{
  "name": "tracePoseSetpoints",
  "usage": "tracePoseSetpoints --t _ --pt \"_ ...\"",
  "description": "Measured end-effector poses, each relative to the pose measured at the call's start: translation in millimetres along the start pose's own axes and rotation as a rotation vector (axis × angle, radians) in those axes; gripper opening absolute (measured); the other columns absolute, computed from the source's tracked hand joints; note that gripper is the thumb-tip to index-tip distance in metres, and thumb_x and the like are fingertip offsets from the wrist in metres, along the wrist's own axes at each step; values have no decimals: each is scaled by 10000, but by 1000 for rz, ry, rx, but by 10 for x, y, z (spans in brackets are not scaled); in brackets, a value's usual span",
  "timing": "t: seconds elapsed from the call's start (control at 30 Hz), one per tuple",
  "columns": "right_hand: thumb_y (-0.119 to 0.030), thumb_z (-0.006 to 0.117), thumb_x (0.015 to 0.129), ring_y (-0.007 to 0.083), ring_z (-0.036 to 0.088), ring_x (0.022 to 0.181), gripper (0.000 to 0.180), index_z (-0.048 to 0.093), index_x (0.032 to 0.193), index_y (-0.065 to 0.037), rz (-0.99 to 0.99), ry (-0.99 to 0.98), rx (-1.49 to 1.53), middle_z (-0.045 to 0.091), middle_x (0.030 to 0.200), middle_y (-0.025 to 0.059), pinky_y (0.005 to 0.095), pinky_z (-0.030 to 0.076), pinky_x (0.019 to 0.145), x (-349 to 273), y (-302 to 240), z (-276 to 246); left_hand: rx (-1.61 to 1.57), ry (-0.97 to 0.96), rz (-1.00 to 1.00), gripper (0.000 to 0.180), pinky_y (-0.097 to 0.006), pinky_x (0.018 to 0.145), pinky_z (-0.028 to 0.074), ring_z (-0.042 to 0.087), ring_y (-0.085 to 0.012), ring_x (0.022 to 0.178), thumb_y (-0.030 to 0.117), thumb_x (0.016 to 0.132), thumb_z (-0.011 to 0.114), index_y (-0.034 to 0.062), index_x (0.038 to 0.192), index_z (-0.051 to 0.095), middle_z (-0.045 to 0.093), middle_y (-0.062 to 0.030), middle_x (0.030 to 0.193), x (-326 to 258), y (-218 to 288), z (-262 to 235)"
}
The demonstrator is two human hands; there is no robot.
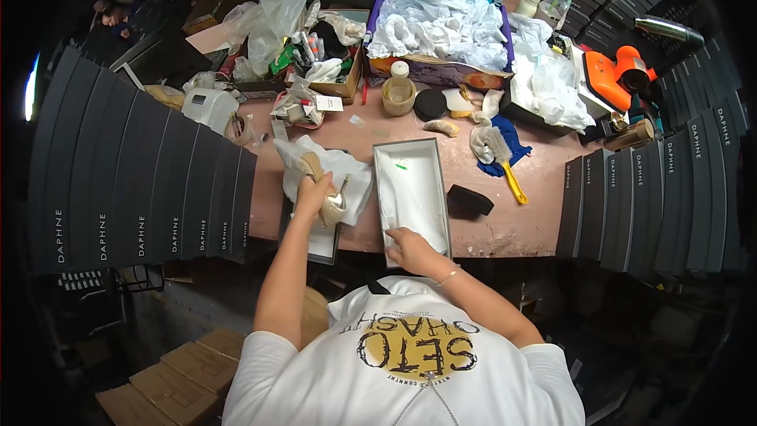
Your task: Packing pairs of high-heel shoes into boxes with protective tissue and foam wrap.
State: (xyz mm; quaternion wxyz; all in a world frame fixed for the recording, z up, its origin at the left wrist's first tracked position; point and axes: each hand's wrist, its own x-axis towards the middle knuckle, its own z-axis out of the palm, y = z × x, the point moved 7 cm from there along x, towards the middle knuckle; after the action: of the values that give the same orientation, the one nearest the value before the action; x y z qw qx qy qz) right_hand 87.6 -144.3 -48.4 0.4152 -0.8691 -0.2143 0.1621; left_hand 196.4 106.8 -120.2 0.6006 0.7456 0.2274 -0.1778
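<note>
1. Clock centred on the open box: at nine o'clock, the left hand point(315, 193) is closed firmly around a heeled shoe point(337, 202), beige and shiny gold with a slim heel; I can't tell whether a second is bunched with it.
2. At six, the right hand point(410, 251) has its fingers half curled at the near-left edge of the box point(441, 189); whether it pinches anything, I can't tell.
3. So far, I'd judge, the box is uncovered and lined with smooth white paper; no shoe lies inside, and it isn't covered yet.
4. Under the shoe spreads thin, creased tissue point(351, 170), over a shallow, grey-edged tray point(322, 252), perhaps the lid.
5. On the scuffed, pinkish desk point(505, 233), a matte black block point(471, 201) sits at three; at two, a bristly brush point(505, 164) with a yellow plastic handle, on blue cloth point(514, 140).
6. At twelve, a translucent jar point(398, 96), then a bin heaped with crumpled white paper point(441, 28).
7. Farther out, stiff dark cartons stack at nine point(118, 181) and three point(662, 181).
</note>
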Motion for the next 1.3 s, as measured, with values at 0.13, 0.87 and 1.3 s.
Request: tracePoseSetpoints --t 0.13,0.87,1.3 --pt "-214 698 759 375 579 891 429 497 1081 -14 114 111 -320 589 987 198 444 487 752 189 339 143 656 414 467 441 -411 896 450 575 -355 1000 212 827 660 -40 1167 538 584 -248 1108 -189 288 -182" --pt "-286 504 951 226 558 1071 440 476 1291 -8 367 94 852 565 1214 154 316 452 894 -53 808 96 -883 -148 49 660 -436 987 445 551 -291 1150 474 897 537 -2 1334 406 538 -162 1272 -1211 335 -126" --pt "-130 589 915 119 558 993 223 618 1021 64 298 401 725 599 1113 89 240 443 835 -422 214 -824 -1025 -77 18 605 -417 972 440 538 -283 1157 465 926 493 13 1323 427 532 -137 1277 -1162 265 230"
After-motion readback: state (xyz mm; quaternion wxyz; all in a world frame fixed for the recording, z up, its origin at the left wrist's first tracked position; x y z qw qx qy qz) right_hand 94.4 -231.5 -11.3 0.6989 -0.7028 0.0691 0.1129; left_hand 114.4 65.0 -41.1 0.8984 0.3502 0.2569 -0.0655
